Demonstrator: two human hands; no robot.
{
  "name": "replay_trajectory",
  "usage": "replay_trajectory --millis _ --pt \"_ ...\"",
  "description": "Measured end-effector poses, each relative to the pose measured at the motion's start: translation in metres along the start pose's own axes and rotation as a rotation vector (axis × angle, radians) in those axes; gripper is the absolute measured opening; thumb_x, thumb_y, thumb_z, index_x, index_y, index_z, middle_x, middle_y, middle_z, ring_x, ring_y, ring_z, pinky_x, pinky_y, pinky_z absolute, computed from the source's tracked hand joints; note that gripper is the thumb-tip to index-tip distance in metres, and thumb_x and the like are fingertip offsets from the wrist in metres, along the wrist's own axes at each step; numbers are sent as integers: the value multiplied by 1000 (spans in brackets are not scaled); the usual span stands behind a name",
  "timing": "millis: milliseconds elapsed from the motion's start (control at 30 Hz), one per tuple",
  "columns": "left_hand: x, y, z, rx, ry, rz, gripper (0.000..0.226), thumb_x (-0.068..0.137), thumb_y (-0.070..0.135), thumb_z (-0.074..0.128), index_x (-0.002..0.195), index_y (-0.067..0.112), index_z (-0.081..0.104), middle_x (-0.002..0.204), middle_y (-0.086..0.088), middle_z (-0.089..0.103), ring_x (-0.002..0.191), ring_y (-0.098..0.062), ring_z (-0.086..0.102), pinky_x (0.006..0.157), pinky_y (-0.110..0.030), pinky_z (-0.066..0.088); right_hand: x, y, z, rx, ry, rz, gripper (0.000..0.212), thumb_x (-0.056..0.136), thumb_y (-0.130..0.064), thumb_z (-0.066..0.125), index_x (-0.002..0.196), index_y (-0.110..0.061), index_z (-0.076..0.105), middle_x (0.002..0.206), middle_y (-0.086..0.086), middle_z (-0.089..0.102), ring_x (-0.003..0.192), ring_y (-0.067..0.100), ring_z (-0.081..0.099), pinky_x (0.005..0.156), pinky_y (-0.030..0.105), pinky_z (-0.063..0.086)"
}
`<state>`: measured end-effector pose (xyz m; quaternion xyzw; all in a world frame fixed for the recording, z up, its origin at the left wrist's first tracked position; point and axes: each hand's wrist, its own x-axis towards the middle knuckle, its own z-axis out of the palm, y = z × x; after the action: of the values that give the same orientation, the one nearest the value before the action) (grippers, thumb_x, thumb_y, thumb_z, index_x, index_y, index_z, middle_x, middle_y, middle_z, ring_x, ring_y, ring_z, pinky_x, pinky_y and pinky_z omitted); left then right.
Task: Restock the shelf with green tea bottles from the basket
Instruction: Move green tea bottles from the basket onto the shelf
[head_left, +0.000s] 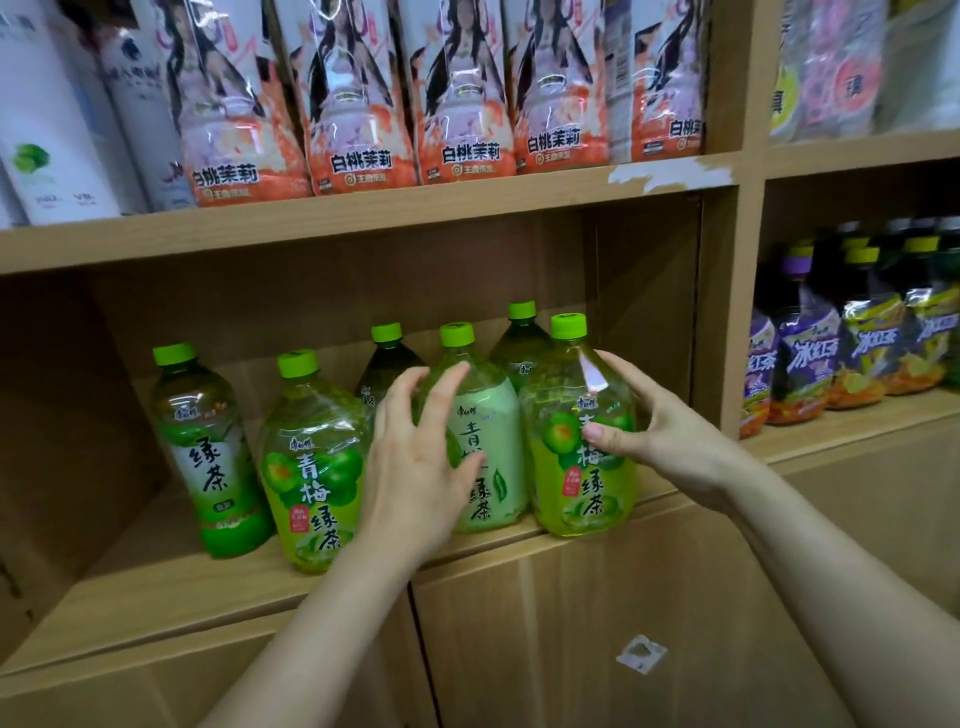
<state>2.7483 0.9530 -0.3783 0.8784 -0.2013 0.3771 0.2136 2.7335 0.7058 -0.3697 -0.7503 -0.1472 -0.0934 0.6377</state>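
Several green-capped green tea bottles stand on the middle wooden shelf (156, 592). In the front row, from the left, are a slim bottle (208, 467), a wide plum green tea bottle (311, 467), a pale-label bottle (493, 441) and another plum green tea bottle (587, 493). Two darker bottles (387, 358) stand behind them. My left hand (415, 467) lies against the left side of the pale-label bottle with its fingers spread. My right hand (660, 431) grips the rightmost bottle, thumb on its label. No basket is in view.
The shelf above (363, 218) holds a row of peach jasmine bottles (467, 104). A wooden upright (727, 312) divides off the right bay, where dark iced tea bottles (857, 338) stand. Cabinet doors (571, 623) lie below the shelf. Bare shelf board lies left of the slim bottle.
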Motion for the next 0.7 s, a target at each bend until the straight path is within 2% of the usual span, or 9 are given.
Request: replay_trajectory --millis 133,233,300,333,367,433,567,633,700 --pt "10 14 -11 7 19 186 78 79 44 68 144 29 29 152 -6 25 140 -24 24 111 -43 30 4 2 10 48 -78 17 73 73 -22 75 130 -50 40 129 -8 59 113 10 63 88 30 55" --pt "25 38 -7 111 -84 278 90 77 63 58 148 42 6 159 -2 10 145 -22 9 116 -40 9 8 -6 0 126 -134 64 58 77 -37 67 130 -44 46 130 -7 58 115 14 62 91 37 54" --pt "32 47 1 172 -138 248 94 76 74 48 143 50 -14 159 -1 11 146 -20 9 116 -44 -3 25 -13 -14 179 14 107 49 83 -52 56 130 -39 52 131 -6 59 119 18 57 99 50 47" --pt "32 48 6 211 -144 242 92 77 76 43 141 50 -18 157 0 21 145 -20 16 116 -47 -5 38 -18 -20 184 106 123 45 89 -52 52 130 -36 54 130 -4 61 120 19 56 100 50 44" --pt "30 48 11 252 -135 249 90 77 77 39 142 50 -16 152 1 34 141 -19 27 115 -51 -3 53 -23 -23 164 145 140 40 93 -47 51 130 -33 55 129 1 62 120 23 57 98 47 44" --pt "26 45 17 286 -106 252 85 77 76 37 147 46 -2 136 4 54 129 -18 46 111 -54 4 87 -32 -19 90 53 173 37 93 -34 57 130 -29 55 130 11 62 122 32 57 92 41 45" --pt "30 42 19 259 -93 230 82 71 77 38 144 50 13 124 7 61 117 -16 55 108 -53 7 137 -40 0 -126 -103 270 65 69 -52 77 127 -32 54 123 5 64 115 28 61 89 36 50" --pt "31 42 17 253 -95 213 81 69 78 37 143 51 17 120 8 62 114 -16 57 107 -52 9 146 -36 8 -210 -158 224 59 68 -53 78 118 -27 61 119 4 66 108 22 64 89 37 54" --pt "31 41 17 253 -111 212 80 69 78 38 142 51 19 119 7 63 114 -16 57 107 -52 10 143 -28 8 -214 -81 107 42 80 -38 74 114 -16 66 114 7 69 93 14 65 84 28 56"
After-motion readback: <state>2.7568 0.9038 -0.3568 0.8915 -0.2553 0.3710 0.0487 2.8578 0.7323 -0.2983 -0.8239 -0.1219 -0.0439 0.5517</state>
